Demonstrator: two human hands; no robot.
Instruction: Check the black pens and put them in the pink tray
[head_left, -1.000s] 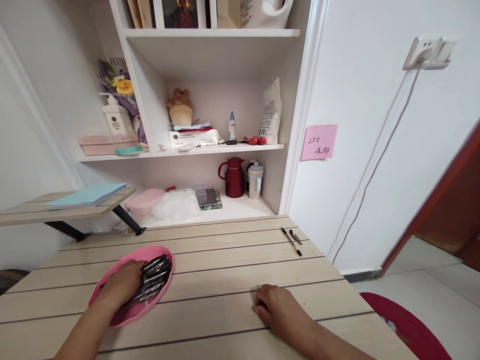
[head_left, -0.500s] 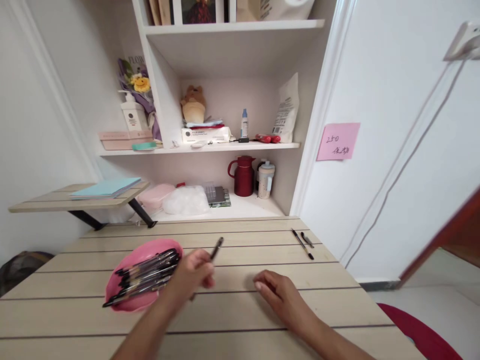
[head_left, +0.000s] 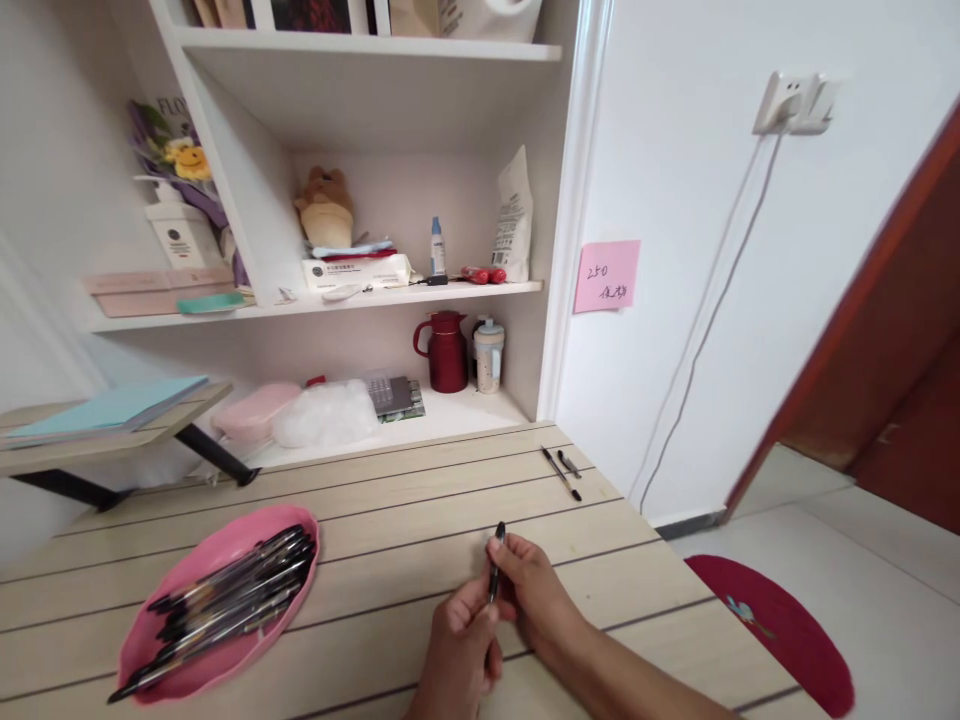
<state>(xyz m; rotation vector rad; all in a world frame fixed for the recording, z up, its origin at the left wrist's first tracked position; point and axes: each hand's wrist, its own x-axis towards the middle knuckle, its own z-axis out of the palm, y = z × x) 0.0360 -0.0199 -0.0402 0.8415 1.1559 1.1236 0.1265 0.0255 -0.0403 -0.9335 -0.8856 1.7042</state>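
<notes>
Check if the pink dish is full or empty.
Partly full: many pens lie heaped in the pink dish, but bare pink shows beside them.

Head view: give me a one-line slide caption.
Left hand and right hand hold a black pen beside a pink tray of pens.

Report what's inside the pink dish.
A pile of pens lies in the pink dish; one pokes out past its left end. Whatever lies beneath the pile is covered and cannot be seen.
</notes>
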